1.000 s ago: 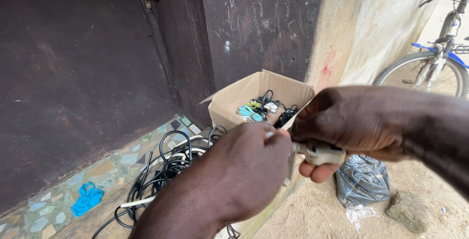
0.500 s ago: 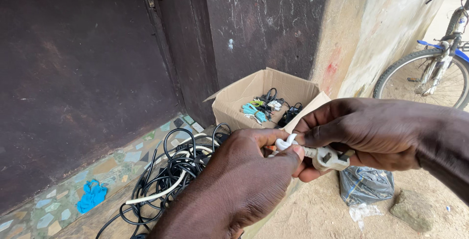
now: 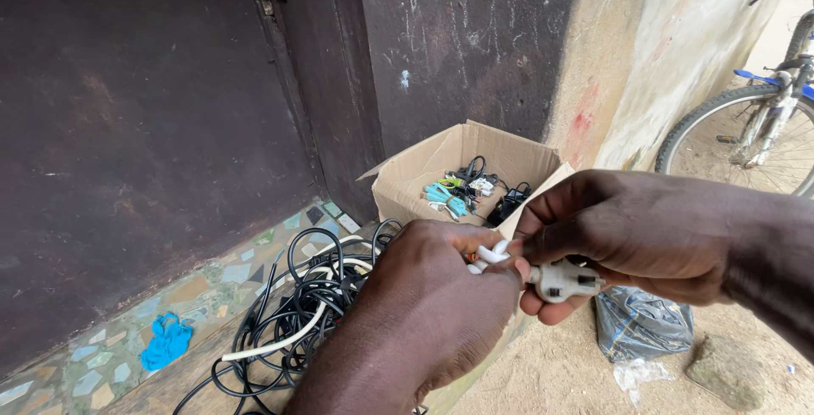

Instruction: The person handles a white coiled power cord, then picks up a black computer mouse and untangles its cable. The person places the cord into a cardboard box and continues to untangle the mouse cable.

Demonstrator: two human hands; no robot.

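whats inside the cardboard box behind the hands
The cardboard box holds a tangle of black cables, a blue-green bundle and small white pieces. The right hand and a flap cover its near corner; the bottom is hidden.

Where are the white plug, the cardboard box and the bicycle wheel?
white plug (image 3: 566, 281), head view, on its body below the right fingers.
cardboard box (image 3: 407, 197), head view, on its front wall.
bicycle wheel (image 3: 712, 105), head view, on the tyre.
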